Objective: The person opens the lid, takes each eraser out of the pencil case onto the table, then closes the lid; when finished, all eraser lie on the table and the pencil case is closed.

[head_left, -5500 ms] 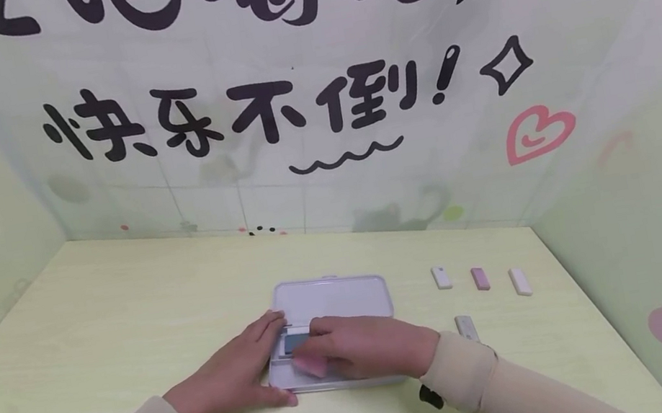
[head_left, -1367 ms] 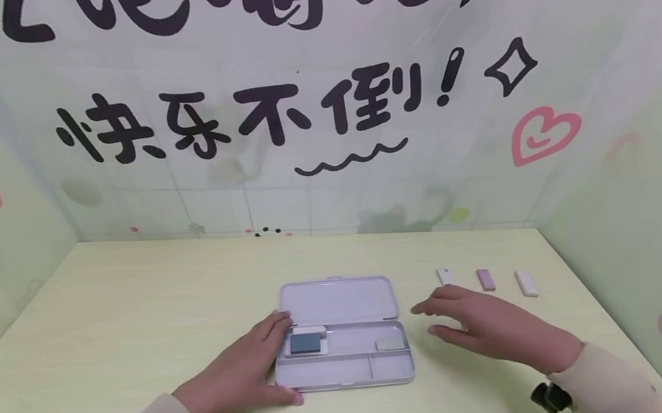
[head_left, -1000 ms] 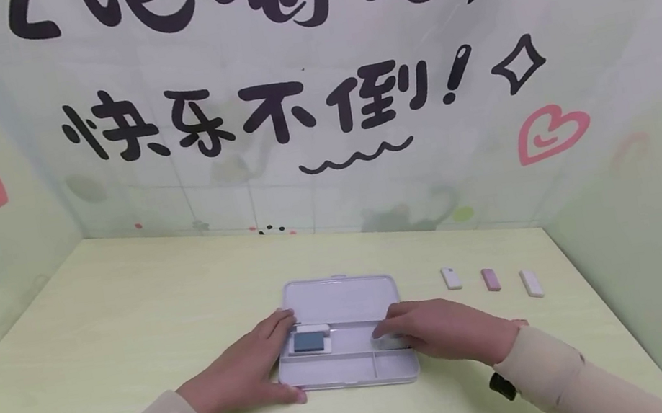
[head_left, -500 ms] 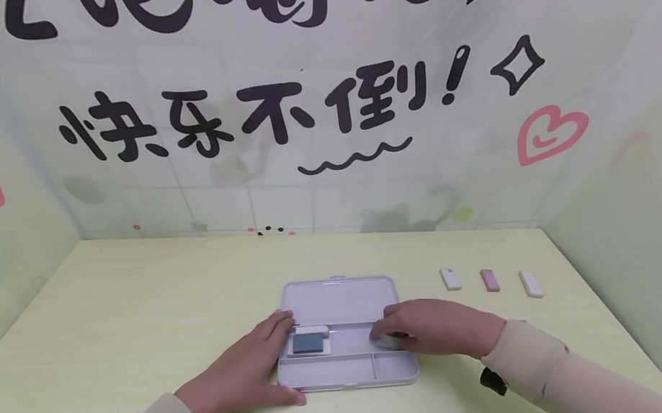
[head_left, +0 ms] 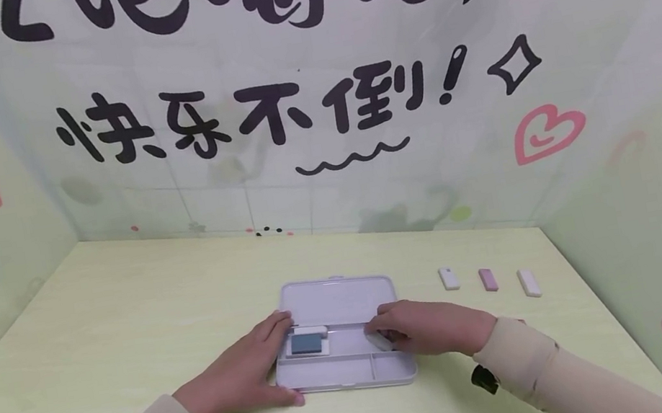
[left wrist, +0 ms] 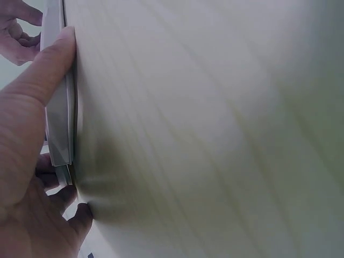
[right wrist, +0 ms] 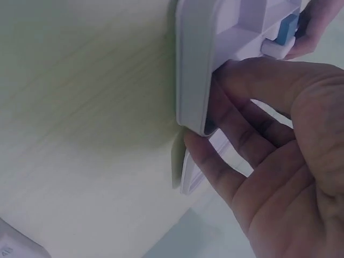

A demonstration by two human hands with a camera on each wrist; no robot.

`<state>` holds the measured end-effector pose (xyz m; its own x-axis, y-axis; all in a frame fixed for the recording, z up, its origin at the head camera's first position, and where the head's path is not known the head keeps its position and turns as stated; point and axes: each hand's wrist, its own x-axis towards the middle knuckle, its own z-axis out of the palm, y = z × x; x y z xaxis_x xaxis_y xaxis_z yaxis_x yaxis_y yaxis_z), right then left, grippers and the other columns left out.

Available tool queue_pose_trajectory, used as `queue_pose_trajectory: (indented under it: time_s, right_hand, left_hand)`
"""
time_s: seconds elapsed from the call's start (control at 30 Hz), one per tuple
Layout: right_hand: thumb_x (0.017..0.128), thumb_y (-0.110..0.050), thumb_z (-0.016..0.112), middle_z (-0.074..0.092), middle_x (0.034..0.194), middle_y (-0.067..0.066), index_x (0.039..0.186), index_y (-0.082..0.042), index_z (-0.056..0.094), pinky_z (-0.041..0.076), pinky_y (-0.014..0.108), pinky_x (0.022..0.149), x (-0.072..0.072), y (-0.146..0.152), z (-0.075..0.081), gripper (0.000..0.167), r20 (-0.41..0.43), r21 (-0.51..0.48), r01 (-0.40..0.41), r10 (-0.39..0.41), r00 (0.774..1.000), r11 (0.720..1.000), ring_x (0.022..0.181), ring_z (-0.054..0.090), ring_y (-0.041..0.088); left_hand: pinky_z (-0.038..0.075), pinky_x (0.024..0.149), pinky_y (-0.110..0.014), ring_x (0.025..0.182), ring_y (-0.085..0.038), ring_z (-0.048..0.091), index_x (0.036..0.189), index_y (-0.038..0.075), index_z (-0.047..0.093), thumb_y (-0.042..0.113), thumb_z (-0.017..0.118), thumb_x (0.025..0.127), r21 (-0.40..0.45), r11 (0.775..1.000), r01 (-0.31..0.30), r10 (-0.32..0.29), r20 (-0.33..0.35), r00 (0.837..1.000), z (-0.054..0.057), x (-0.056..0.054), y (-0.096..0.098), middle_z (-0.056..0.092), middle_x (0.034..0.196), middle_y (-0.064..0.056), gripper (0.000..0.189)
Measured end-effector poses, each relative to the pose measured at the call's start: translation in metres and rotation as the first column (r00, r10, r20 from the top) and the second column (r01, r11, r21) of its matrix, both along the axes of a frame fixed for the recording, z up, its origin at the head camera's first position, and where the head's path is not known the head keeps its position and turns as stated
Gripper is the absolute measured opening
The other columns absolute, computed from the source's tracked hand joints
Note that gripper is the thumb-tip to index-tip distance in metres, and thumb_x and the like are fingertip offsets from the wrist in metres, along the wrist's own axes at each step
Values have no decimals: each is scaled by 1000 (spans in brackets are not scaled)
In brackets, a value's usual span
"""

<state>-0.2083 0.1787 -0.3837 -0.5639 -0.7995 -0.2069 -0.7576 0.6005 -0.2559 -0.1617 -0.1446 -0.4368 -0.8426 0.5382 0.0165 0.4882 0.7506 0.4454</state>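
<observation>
An open lavender pencil case (head_left: 325,370) lies on the table, its lid folded back. My left hand (head_left: 237,375) grips its left end, thumb along the front wall and fingers toward the back, also visible in the left wrist view. Over the right part of the rear compartment, my right hand (head_left: 432,324) pinches a small pale grey block (head_left: 382,341), likely an eraser, tilted and partly hidden by fingers. In the right wrist view, the right-hand fingers (right wrist: 242,129) cover it. At the compartment's left sit a blue block (head_left: 306,343) and white pieces.
To the right of the case, a white eraser (head_left: 449,279), a pink eraser (head_left: 488,279) and another whitish one (head_left: 529,283) stand in a row. A sliver of something reddish shows behind the right sleeve (head_left: 516,351). Printed walls (head_left: 315,187) enclose the table.
My right hand came from beside the case into its right rear compartment and took hold of the pale block, which has gone from flat to tilted. The left hand stays on the case.
</observation>
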Motion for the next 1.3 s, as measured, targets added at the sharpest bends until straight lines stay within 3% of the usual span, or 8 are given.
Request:
queue_pose_trajectory:
  time_s: [0.2, 0.4, 0.5, 0.8, 1.17, 1.3]
  right_hand:
    - [94, 2, 71, 59, 90, -3, 126, -7, 71, 44, 15, 71, 0, 1, -1, 33, -18, 5, -8, 8, 1000, 1000, 77, 47, 4]
    - [97, -2, 69, 60, 92, -4, 124, -9, 69, 45, 14, 71, 2, 3, -2, 28, -129, 40, -67, 72, 989, 997, 76, 46, 1]
    - [95, -1, 71, 63, 96, -4, 125, -9, 70, 47, 14, 72, 1, 3, -3, 31, -135, 36, -82, 86, 987, 996, 78, 49, 1]
    - [94, -2, 73, 63, 100, -4, 128, -9, 70, 46, 14, 74, -3, 7, -7, 35, -87, 6, -50, 51, 995, 999, 82, 49, 2]
    - [96, -9, 74, 58, 93, -5, 122, -10, 68, 47, 11, 69, 2, 10, -5, 27, -213, 4, -66, 65, 975, 998, 76, 45, -1]
    - [95, -12, 75, 60, 97, -2, 123, -6, 67, 52, 15, 72, 2, 13, 1, 29, -194, -57, -40, 28, 981, 998, 80, 52, 3]
  left_hand:
    - [43, 120, -58, 149, -43, 45, 158, -3, 34, 66, 84, 76, -1, 1000, -4, 4, 9, 1000, 1, 0, 0, 35, 167, -20, 118]
    - [43, 119, -58, 149, -43, 45, 159, -3, 34, 66, 84, 76, -2, 1000, -5, 5, 7, 1000, 0, 0, 0, 35, 167, -21, 119]
    - [43, 120, -59, 149, -43, 44, 159, -2, 34, 67, 84, 76, -1, 1000, -7, 7, 8, 1000, -1, -1, 0, 35, 167, -21, 119]
    - [43, 119, -59, 149, -42, 45, 159, -2, 34, 68, 84, 76, -2, 1000, -7, 7, 17, 1000, 0, -1, 1, 35, 167, -19, 119]
    - [43, 119, -59, 149, -43, 44, 159, -3, 34, 67, 83, 76, 2, 1000, -7, 7, 20, 1000, 1, 0, 2, 35, 167, -21, 119]
    - [43, 120, -59, 150, -44, 43, 159, -3, 34, 68, 83, 76, 1, 1000, -8, 8, 22, 1000, 1, 0, 1, 34, 168, -21, 119]
